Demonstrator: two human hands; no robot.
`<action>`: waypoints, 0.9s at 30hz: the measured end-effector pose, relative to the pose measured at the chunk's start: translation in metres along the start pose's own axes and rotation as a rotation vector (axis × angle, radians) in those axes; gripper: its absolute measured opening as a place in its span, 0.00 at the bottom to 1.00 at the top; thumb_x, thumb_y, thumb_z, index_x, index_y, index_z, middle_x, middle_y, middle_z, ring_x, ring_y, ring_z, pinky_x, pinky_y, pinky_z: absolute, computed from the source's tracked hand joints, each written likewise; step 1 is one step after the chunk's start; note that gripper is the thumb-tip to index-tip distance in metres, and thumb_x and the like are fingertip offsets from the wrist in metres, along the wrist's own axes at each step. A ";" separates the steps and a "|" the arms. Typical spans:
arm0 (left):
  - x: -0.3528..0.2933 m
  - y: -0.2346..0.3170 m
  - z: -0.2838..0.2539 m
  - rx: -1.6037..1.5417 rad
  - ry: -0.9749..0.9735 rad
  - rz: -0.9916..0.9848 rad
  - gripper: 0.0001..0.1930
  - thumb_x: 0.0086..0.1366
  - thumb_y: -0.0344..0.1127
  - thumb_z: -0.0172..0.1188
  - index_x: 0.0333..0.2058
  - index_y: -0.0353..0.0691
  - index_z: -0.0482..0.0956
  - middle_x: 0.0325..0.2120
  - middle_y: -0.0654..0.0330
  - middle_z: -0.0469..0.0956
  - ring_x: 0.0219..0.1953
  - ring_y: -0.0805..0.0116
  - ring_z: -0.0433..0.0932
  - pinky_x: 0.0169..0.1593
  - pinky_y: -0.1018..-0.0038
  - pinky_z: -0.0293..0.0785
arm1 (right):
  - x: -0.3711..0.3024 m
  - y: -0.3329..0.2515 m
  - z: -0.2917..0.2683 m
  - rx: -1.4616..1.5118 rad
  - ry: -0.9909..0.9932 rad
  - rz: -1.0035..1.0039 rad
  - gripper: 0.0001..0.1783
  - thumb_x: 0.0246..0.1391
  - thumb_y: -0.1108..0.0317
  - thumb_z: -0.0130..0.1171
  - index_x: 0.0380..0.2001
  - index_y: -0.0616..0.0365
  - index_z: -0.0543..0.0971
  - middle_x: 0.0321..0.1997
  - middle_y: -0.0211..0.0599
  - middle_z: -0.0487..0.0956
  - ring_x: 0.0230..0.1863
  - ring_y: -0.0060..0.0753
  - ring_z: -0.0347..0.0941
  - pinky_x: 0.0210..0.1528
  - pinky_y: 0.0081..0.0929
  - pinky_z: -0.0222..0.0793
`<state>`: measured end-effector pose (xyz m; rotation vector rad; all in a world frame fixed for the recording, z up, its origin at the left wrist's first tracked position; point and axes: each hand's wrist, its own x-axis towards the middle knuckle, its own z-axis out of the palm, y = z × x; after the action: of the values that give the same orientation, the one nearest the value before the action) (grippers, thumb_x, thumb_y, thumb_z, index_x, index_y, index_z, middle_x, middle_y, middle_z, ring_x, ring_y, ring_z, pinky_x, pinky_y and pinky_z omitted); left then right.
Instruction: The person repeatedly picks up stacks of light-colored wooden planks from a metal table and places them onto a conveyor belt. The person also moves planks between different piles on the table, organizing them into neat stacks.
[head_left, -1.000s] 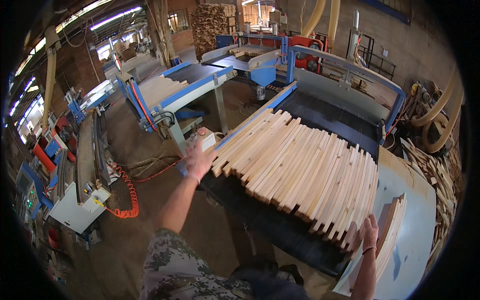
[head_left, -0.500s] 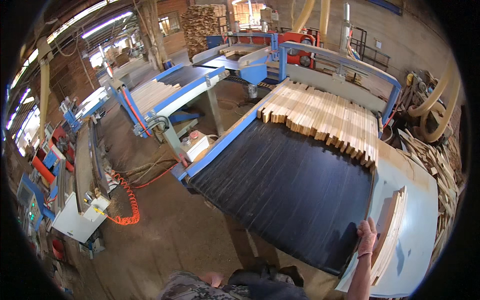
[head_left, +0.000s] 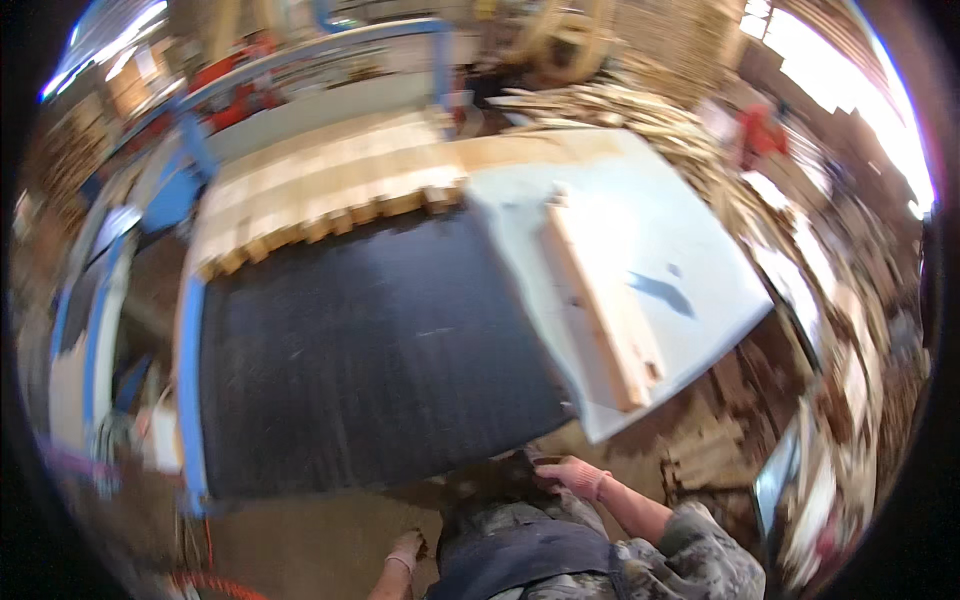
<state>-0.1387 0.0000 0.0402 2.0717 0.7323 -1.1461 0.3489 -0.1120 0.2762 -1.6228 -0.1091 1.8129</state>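
Note:
My right hand [head_left: 575, 477], in a pinkish glove, is in front of my body just below the near edge of the black conveyor belt [head_left: 370, 350]. My left hand [head_left: 408, 550], gloved too, hangs low beside my dark apron [head_left: 520, 560]. Motion blur smears the fingers of both hands, and nothing held can be made out. Beyond my right hand, long wooden strips [head_left: 600, 300] lie side by side on a pale blue side table [head_left: 690, 260]. A row of wooden pieces [head_left: 330, 180] rests across the belt's far end.
A blue frame [head_left: 310, 42] spans the belt's far end, and a blue rail [head_left: 190, 380] runs along its left side. Scrap wood [head_left: 640, 115] is heaped behind the side table. More offcuts [head_left: 715, 455] lie on the floor at right. An orange coiled hose [head_left: 215, 585] shows at lower left.
The view has swung to the right and blurred. My right hand has come off the edge between belt and side table, back toward my body. The strips still lie on the side table.

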 end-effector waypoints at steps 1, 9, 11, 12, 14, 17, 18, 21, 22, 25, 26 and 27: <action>0.015 0.001 -0.028 -0.205 0.089 -0.042 0.11 0.72 0.44 0.57 0.41 0.44 0.81 0.43 0.57 0.78 0.40 0.55 0.79 0.46 0.61 0.75 | 0.020 0.033 -0.039 -0.680 0.107 -0.593 0.19 0.63 0.68 0.62 0.55 0.66 0.79 0.54 0.48 0.83 0.52 0.47 0.82 0.54 0.40 0.79; 0.095 0.040 -0.150 -1.808 -0.077 -0.075 0.20 0.73 0.40 0.52 0.18 0.51 0.67 0.18 0.62 0.62 0.21 0.64 0.64 0.28 0.65 0.59 | -0.031 0.209 -0.129 -0.705 0.615 0.025 0.19 0.64 0.58 0.58 0.54 0.53 0.84 0.53 0.47 0.85 0.55 0.54 0.81 0.52 0.49 0.79; 0.102 0.068 -0.153 -1.732 -0.141 -0.129 0.25 0.72 0.38 0.51 0.17 0.53 0.51 0.14 0.65 0.47 0.16 0.69 0.47 0.24 0.65 0.44 | -0.039 0.265 -0.141 -1.009 0.533 0.046 0.19 0.66 0.58 0.55 0.56 0.49 0.83 0.53 0.47 0.85 0.57 0.54 0.81 0.55 0.49 0.78; 0.098 0.082 -0.155 -1.710 -0.209 -0.106 0.24 0.72 0.38 0.51 0.16 0.52 0.53 0.14 0.65 0.49 0.16 0.68 0.49 0.24 0.65 0.45 | -0.043 0.294 -0.141 -1.158 0.478 0.061 0.20 0.67 0.59 0.54 0.57 0.47 0.83 0.54 0.47 0.85 0.58 0.54 0.81 0.57 0.49 0.77; 0.095 0.111 -0.146 -1.566 -0.178 -0.271 0.25 0.71 0.39 0.54 0.16 0.52 0.52 0.14 0.65 0.47 0.15 0.67 0.48 0.23 0.65 0.44 | -0.044 0.330 -0.138 -1.152 0.388 0.145 0.20 0.67 0.62 0.52 0.60 0.42 0.82 0.57 0.45 0.84 0.61 0.53 0.80 0.61 0.47 0.76; 0.089 0.135 -0.100 -1.295 0.096 -0.281 0.16 0.66 0.43 0.65 0.22 0.46 0.73 0.16 0.64 0.67 0.16 0.66 0.62 0.22 0.63 0.55 | -0.014 0.404 -0.153 -0.812 0.457 0.005 0.19 0.68 0.57 0.51 0.54 0.46 0.84 0.51 0.48 0.85 0.54 0.52 0.82 0.56 0.45 0.77; 0.113 0.118 -0.077 -1.253 0.042 -0.292 0.12 0.66 0.44 0.67 0.33 0.40 0.82 0.31 0.58 0.83 0.28 0.62 0.76 0.30 0.63 0.71 | -0.013 0.414 -0.156 -0.733 0.480 -0.078 0.20 0.68 0.54 0.50 0.53 0.47 0.85 0.49 0.50 0.86 0.51 0.52 0.83 0.53 0.44 0.77; 0.113 0.144 -0.064 -1.044 0.094 -0.263 0.16 0.68 0.44 0.66 0.41 0.35 0.87 0.45 0.53 0.86 0.42 0.57 0.82 0.46 0.62 0.78 | -0.023 0.455 -0.167 -0.641 0.558 -0.036 0.15 0.65 0.60 0.53 0.50 0.46 0.84 0.51 0.48 0.85 0.55 0.53 0.82 0.56 0.46 0.77; 0.110 0.160 -0.066 -1.024 0.088 -0.279 0.16 0.68 0.44 0.66 0.41 0.34 0.87 0.45 0.53 0.86 0.43 0.58 0.82 0.47 0.62 0.78 | -0.026 0.462 -0.173 -0.642 0.564 -0.025 0.13 0.64 0.64 0.54 0.48 0.47 0.83 0.51 0.46 0.84 0.57 0.53 0.81 0.57 0.47 0.77; 0.108 0.215 -0.065 -0.949 0.053 -0.267 0.17 0.69 0.45 0.66 0.42 0.34 0.87 0.44 0.54 0.86 0.43 0.58 0.82 0.47 0.62 0.78 | -0.038 0.507 -0.201 -0.522 0.672 0.065 0.15 0.62 0.59 0.58 0.49 0.49 0.84 0.52 0.48 0.85 0.56 0.55 0.81 0.57 0.49 0.76; 0.106 0.221 -0.066 -0.942 0.083 -0.271 0.17 0.69 0.46 0.66 0.42 0.34 0.87 0.44 0.54 0.86 0.43 0.58 0.82 0.48 0.62 0.78 | -0.062 0.472 -0.210 -0.604 0.652 0.038 0.17 0.62 0.57 0.58 0.49 0.50 0.85 0.52 0.49 0.85 0.56 0.56 0.80 0.57 0.49 0.76; 0.105 0.230 -0.065 -0.927 0.096 -0.275 0.18 0.69 0.46 0.65 0.42 0.34 0.87 0.44 0.54 0.86 0.43 0.58 0.82 0.48 0.62 0.78 | -0.090 0.449 -0.212 -0.288 0.715 0.101 0.19 0.62 0.54 0.59 0.49 0.52 0.86 0.51 0.50 0.85 0.56 0.55 0.81 0.58 0.49 0.75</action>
<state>0.1100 -0.0797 0.0367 1.2615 1.3183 -0.6311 0.3449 -0.5799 0.0864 -2.4231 0.0404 1.2202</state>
